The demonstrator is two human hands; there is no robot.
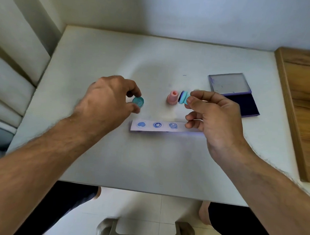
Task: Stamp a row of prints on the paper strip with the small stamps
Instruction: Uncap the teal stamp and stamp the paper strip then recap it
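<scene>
Your right hand pinches a blue stamp above the table, beside the pink stamp. Your left hand pinches a blue cap. The paper strip shows three blurry prints; your right fingers hide its end.

The paper strip lies flat on the table, its right end under the right hand. Behind the strip stands one small stamp; just right of it, the right hand holds another stamp above the table. Behind the strip's left end, the left hand pinches a cap. Well right of the strip and behind it lies the open ink pad.
</scene>
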